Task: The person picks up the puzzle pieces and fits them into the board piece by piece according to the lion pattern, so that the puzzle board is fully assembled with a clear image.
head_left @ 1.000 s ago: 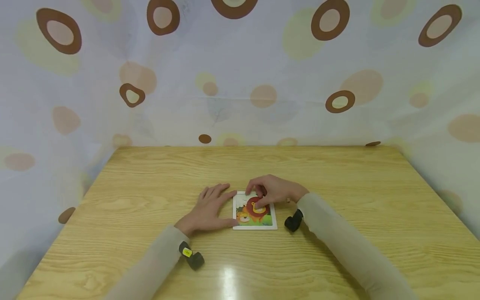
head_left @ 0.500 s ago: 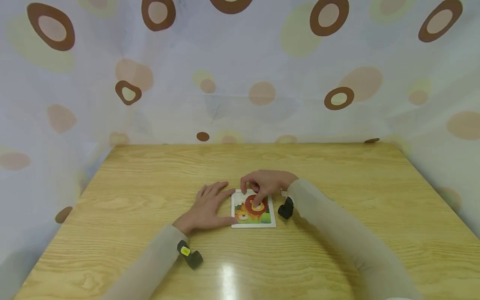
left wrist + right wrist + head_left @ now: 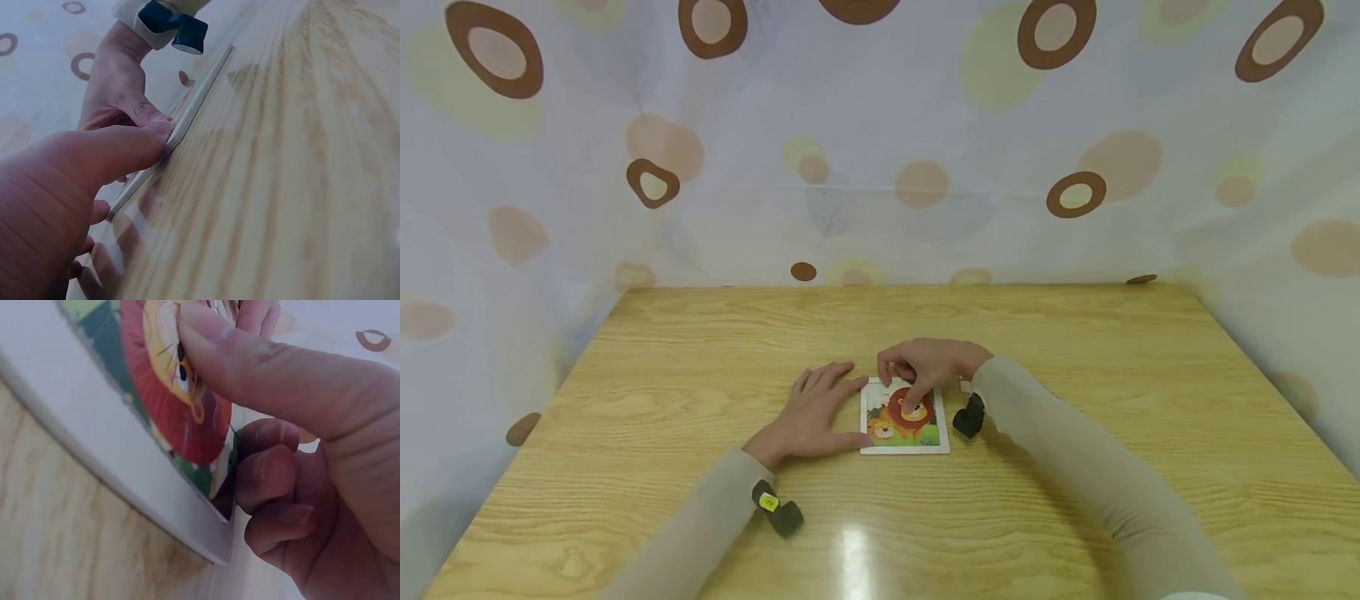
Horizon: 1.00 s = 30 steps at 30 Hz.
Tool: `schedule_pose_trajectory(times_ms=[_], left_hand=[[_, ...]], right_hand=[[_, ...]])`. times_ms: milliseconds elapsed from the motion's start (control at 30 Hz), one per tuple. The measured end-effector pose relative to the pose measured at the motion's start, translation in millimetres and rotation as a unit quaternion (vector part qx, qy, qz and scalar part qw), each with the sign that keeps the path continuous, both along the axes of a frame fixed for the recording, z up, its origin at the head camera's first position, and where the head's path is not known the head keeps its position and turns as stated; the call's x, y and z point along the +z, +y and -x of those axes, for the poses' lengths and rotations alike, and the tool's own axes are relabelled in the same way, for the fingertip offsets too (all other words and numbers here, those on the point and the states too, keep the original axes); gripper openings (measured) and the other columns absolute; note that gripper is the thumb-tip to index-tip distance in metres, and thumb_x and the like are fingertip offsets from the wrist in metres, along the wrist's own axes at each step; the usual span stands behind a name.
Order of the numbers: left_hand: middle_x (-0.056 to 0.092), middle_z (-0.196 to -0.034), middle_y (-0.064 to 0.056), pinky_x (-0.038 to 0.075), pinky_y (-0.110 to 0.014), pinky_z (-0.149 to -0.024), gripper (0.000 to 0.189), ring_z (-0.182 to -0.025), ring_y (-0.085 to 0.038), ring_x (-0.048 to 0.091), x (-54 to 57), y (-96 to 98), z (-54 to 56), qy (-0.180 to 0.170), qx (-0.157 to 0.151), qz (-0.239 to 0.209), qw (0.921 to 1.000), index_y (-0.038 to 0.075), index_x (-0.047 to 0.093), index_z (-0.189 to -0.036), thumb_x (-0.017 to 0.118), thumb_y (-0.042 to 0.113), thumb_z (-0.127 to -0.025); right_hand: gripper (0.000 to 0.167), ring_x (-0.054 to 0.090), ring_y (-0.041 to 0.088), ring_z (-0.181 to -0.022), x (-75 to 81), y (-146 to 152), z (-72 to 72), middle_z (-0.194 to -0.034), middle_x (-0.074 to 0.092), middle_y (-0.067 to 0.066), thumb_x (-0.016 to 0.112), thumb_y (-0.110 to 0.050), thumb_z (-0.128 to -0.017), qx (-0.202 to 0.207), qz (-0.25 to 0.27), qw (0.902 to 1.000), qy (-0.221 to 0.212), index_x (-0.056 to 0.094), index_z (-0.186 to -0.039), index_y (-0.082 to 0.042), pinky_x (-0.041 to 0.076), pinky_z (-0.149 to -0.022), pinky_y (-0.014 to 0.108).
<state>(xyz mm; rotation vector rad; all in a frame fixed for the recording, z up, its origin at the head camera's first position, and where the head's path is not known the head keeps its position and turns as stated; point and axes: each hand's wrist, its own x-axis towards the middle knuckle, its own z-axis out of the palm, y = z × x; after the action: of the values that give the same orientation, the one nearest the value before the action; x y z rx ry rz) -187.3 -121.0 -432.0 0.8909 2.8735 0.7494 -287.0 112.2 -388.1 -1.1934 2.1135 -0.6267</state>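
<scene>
A small square jigsaw puzzle (image 3: pixel 929 435) with a white frame lies on the wooden table, its picture showing a red-maned lion (image 3: pixel 147 381) among green plants. My left hand (image 3: pixel 808 423) rests at the puzzle's left side with fingers spread, and its thumb (image 3: pixel 128 150) touches the frame's edge. From the far right, my right hand (image 3: pixel 934 360) reaches over the far edge. Its thumb (image 3: pixel 250 365) presses on the lion's face while the other fingers (image 3: pixel 269 478) curl at the frame's far side. Part of the picture is hidden under the thumb.
The light wood table (image 3: pixel 700 333) carries the puzzle near its middle. A pale cloth (image 3: pixel 880 100) with brown rings and spots hangs behind and along both sides. Dark wrist cameras (image 3: pixel 786 517) sit on the sleeves.
My right hand has shifted slightly left and its wrist has turned, with the thumb staying on the lion's face. The left hand keeps its place by the frame. The head view has tilted slightly.
</scene>
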Motion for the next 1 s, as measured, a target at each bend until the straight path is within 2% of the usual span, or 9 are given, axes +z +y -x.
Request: schedule_pose_trajectory(times_ms=[167,400,600,767,867,1000], left_hand=[[0.028,-0.154,-0.014,0.011,-0.062,-0.113,0.081,-0.141,-0.035,0.024,-1.0,1.1,0.2,-0.001,-0.001,0.002,1.0,0.014,0.043,-0.145,0.068,0.055,-0.08],[0.028,-0.154,-0.014,0.01,-0.061,-0.113,0.081,-0.141,-0.035,0.024,-1.2,1.7,-0.2,-0.002,-0.003,-0.001,1.0,0.013,0.043,-0.145,0.068,0.054,-0.079],[0.029,-0.154,-0.015,0.011,-0.062,-0.113,0.081,-0.141,-0.035,0.025,-1.1,1.7,-0.7,0.0,-0.003,-0.003,1.0,0.013,0.043,-0.145,0.068,0.054,-0.08],[0.029,-0.154,-0.015,0.011,-0.061,-0.113,0.081,-0.141,-0.035,0.025,0.1,1.4,-1.0,-0.001,-0.001,-0.003,1.0,0.013,0.043,-0.145,0.068,0.054,-0.079],[0.029,-0.154,-0.015,0.012,-0.062,-0.113,0.081,-0.141,-0.035,0.025,0.1,0.8,-0.7,-0.001,-0.001,-0.004,1.0,0.013,0.043,-0.145,0.068,0.054,-0.08],[0.029,-0.154,-0.015,0.012,-0.062,-0.113,0.081,-0.141,-0.036,0.025,0.3,-0.1,-0.1,0.004,0.0,-0.001,1.0,0.013,0.043,-0.145,0.067,0.054,-0.079]], right_hand=[[0.033,0.032,0.012,-0.058,0.9,1.5,-3.0,-0.066,0.04,0.001,0.081,-0.022,-0.076,-0.013,0.001,0.9999,-0.005,0.059,-0.099,-0.012,0.033,-0.06,0.023],[0.033,0.029,0.014,-0.062,-1.4,3.5,-6.2,-0.077,0.039,0.007,0.081,-0.013,-0.077,-0.025,0.031,0.9984,-0.04,0.056,-0.099,-0.008,0.032,-0.061,0.025],[0.035,0.03,0.013,-0.06,-2.7,5.6,-7.5,-0.076,0.039,0.005,0.08,-0.013,-0.078,-0.032,0.034,0.9986,-0.025,0.052,-0.098,-0.009,0.033,-0.06,0.024],[0.036,0.036,0.012,-0.061,-4.8,8.7,-9.4,-0.083,0.045,0.006,0.08,-0.016,-0.079,-0.041,0.047,0.998,-0.004,0.054,-0.102,-0.009,0.036,-0.061,0.022],[0.039,0.039,0.011,-0.06,-9.2,13.0,-11.3,-0.085,0.05,0.005,0.079,-0.018,-0.079,-0.056,0.063,0.9964,0.01,0.054,-0.108,-0.01,0.038,-0.059,0.022],[0.04,0.042,0.01,-0.059,-15.1,17.8,-13.9,-0.08,0.053,0.002,0.079,-0.019,-0.079,-0.078,0.083,0.9932,0.021,0.055,-0.11,-0.01,0.04,-0.059,0.021]])
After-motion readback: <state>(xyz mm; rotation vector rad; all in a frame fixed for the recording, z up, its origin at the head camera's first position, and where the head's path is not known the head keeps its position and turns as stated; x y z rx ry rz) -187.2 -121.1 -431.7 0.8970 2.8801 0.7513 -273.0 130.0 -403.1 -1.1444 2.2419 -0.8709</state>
